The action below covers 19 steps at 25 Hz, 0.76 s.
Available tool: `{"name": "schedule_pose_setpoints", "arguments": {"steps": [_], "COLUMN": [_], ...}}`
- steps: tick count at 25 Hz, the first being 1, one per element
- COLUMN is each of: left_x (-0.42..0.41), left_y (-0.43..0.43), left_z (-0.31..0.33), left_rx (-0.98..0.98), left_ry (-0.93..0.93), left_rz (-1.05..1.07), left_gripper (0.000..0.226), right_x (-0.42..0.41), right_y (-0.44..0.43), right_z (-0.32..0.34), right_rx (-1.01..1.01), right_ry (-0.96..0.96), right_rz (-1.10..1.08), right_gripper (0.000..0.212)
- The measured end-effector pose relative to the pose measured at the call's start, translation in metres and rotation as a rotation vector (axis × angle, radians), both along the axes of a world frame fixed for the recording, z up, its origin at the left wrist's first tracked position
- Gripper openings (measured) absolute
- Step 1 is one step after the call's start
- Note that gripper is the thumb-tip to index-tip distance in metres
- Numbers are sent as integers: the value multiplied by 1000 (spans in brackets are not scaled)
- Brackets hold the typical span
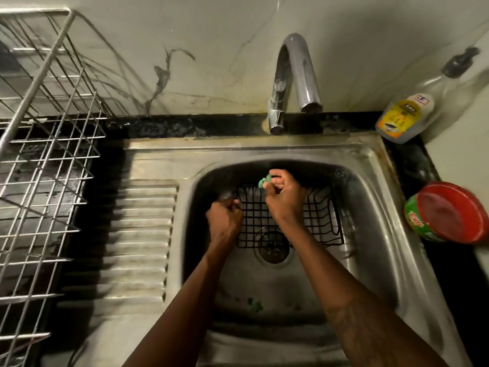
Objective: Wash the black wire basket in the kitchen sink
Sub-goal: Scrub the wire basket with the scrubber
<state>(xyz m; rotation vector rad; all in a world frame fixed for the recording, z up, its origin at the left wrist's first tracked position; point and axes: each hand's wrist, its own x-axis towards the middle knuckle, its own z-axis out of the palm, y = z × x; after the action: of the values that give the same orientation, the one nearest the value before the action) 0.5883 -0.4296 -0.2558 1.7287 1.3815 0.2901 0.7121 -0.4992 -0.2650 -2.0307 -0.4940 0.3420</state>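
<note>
The black wire basket (316, 217) lies in the steel sink (370, 197), over the drain (272, 247). My left hand (225, 221) grips the basket's left rim with closed fingers. My right hand (284, 197) is over the basket's far edge, fingers closed on a small green scrubber (264, 181) that sticks out past the fingertips. Both forearms cover part of the basket's grid.
A chrome tap (293, 83) arches over the sink's back edge; no water is visible. A dish soap bottle (407, 115) and a red-lidded green tub (447, 213) stand on the right counter. A steel dish rack (39, 154) fills the left side beside the ribbed drainboard (143, 234).
</note>
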Motion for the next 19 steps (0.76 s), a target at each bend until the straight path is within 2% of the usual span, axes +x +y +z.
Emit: {"name": "schedule_pose_setpoints", "arguments": {"steps": [2,4,7,8,11,13,16,19], "left_x": [-1,-3,-6,-7,-5,-4,-3,2], "left_y": [3,4,8,8,10,12,17,20], "left_z": [-8,-5,1,4,6,6,9,8], "left_rx": [2,9,-54,-77,-119,-105,-103,-139], "left_ry": [35,74,48,54,97,139,211,272], "left_rz": [-89,-173,-222,-229,-280,-307,-338,-343], "left_gripper": [16,12,17,18,24,25,14,26], "right_x": [-11,-17,-13,-9,-8,-18,-28,-10], "right_y": [12,18,7,-1,-12,-5,9,-4], "right_z": [-13,-26,-32,-33,-33,-33,-38,-39], "right_rx": [-134,-193,-241,-278,-335,-295,-252,-302], "right_ry": [-199,-335,-392,-409,-391,-384,-424,-524], "right_rz": [160,280,181,123,75,166,346,420], "right_gripper": [40,40,18,17,32,34,23,24]}}
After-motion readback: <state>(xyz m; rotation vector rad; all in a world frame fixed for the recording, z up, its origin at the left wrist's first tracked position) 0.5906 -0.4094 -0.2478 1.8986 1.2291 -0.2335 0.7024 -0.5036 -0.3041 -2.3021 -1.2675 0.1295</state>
